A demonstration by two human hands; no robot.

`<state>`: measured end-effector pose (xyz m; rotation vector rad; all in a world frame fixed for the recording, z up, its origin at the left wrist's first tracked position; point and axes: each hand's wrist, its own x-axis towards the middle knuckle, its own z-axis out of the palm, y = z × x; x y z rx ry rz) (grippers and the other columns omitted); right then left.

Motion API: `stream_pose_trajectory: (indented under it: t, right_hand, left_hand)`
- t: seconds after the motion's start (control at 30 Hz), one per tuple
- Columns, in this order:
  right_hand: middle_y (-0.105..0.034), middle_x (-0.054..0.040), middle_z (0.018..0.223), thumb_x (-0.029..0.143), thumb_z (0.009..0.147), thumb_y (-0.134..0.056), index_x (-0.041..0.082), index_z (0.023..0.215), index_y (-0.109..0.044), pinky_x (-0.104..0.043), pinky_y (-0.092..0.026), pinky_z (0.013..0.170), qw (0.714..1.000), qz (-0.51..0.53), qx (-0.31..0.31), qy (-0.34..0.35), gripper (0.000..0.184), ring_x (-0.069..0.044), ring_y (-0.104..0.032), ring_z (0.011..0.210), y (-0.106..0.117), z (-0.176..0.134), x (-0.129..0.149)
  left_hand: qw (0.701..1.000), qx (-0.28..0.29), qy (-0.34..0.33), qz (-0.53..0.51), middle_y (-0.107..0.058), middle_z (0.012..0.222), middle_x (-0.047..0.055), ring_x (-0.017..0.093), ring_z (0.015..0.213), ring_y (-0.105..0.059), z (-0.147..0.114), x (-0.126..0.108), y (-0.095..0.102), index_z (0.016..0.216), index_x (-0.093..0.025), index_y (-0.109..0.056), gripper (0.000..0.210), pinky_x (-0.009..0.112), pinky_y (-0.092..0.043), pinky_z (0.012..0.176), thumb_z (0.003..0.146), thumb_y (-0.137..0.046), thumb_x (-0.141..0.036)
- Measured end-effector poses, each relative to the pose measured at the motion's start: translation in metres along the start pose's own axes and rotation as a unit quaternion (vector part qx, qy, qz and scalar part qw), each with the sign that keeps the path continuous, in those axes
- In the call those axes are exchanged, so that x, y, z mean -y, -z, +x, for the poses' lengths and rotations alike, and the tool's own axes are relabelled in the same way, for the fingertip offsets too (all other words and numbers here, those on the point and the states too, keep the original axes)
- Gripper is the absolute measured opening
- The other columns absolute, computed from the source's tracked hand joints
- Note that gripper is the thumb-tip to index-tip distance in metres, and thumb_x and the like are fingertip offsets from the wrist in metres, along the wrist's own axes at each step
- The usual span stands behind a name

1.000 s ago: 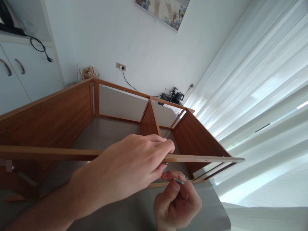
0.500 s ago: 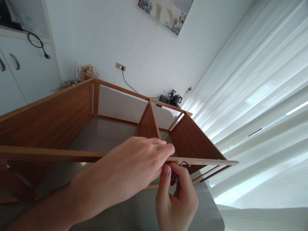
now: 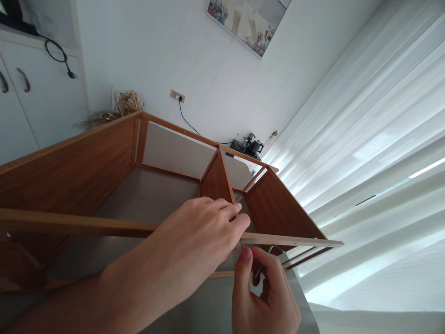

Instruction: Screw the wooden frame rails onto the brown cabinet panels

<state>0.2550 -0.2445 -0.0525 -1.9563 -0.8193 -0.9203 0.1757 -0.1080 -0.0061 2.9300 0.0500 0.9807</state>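
Note:
A brown wooden frame (image 3: 86, 222) with a dividing panel (image 3: 213, 174) lies before me on a grey surface. My left hand (image 3: 212, 227) reaches across the near rail, its fingers closed over it where the divider meets it. Just below the rail is my right hand (image 3: 264, 287), thumb and forefinger pinched together. A bent metal rod like a hex key (image 3: 276, 248) sticks out from its curled fingers. Between the right thumb tip and the rail a thin, short piece (image 3: 242, 242) shows, perhaps a screw; most of it is hidden.
Beyond the frame, a black kettle set (image 3: 252, 146) stands near the wall, its cord running to a socket (image 3: 177, 95). White curtains (image 3: 365, 162) hang at the right. Dried stalks (image 3: 127, 103) lie behind the left panel, and a white cabinet (image 3: 41, 102) stands far left.
My right hand has moved slightly down and right, away from the rail, with the hex key in it. The left hand stays on the rail, and the view has shifted a little.

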Motion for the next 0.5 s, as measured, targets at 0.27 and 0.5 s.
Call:
stream_pose_trajectory:
  t: [0.27, 0.5]
  right_hand:
    - [-0.054, 0.0080, 0.061, 0.030, 0.099, -0.069, 0.023, 0.084, -0.067, -0.019, -0.040, 0.054, 0.997, 0.075, -0.035, -0.003, 0.016, -0.005, -0.047, 0.051, 0.001, -0.010, -0.002]
    - [-0.058, 0.0051, 0.066, 0.028, 0.098, -0.071, 0.022, 0.086, -0.069, -0.020, -0.041, 0.052, 0.995, 0.095, -0.037, 0.004, 0.014, -0.006, -0.047, 0.051, -0.004, -0.014, -0.008]
  left_hand:
    - [0.996, 0.068, 0.023, 0.058, -0.066, 0.134, 0.005, 0.025, 0.086, -0.067, -0.019, -0.005, -0.003, 0.147, -0.022, -0.049, 0.051, 0.041, -0.049, 0.065, 0.097, -0.057, -0.015]
    - [0.991, 0.083, 0.039, 0.097, -0.069, 0.091, 0.001, 0.023, 0.064, -0.059, -0.028, -0.010, -0.003, 0.125, -0.024, -0.062, 0.030, 0.035, -0.034, 0.056, 0.095, -0.064, -0.019]
